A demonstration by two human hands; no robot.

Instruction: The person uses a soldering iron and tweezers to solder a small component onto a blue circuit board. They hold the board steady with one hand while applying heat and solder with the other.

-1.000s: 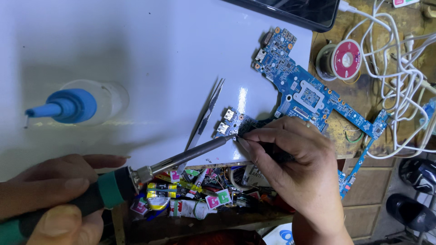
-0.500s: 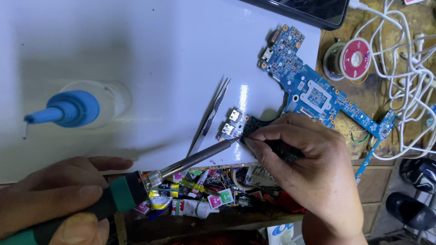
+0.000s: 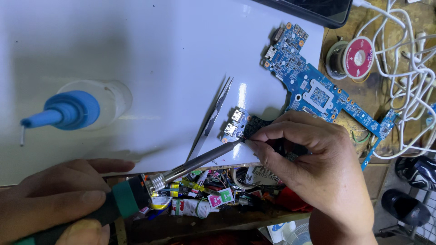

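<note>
1. My left hand (image 3: 50,199) is closed around the green grip of the iron (image 3: 181,168). I keep that grip low and firm so the shaft runs steady up to the tip.
2. My right hand (image 3: 313,168) is pinched shut at the fingertips, right where the tip lands. What it pinches is too small to tell, perhaps solder. I judge the fingers should stay just clear of the hot metal.
3. The small board (image 3: 243,127) with its two silver ports lies on the white surface (image 3: 159,54), just above my right fingertips and touching the tip. I press it flat so it cannot slide.
4. I judge the tip should rest on one joint only, not dragging across its neighbours.
5. The tweezers (image 3: 213,118) lie just left of the small board, beside the iron's shaft, within easy reach of either hand.
6. The blue board (image 3: 318,90) sits above my right hand; I keep my wrist off it.
7. The bottle (image 3: 72,111) stands above my left hand, well apart from the heat, and I leave it there.
</note>
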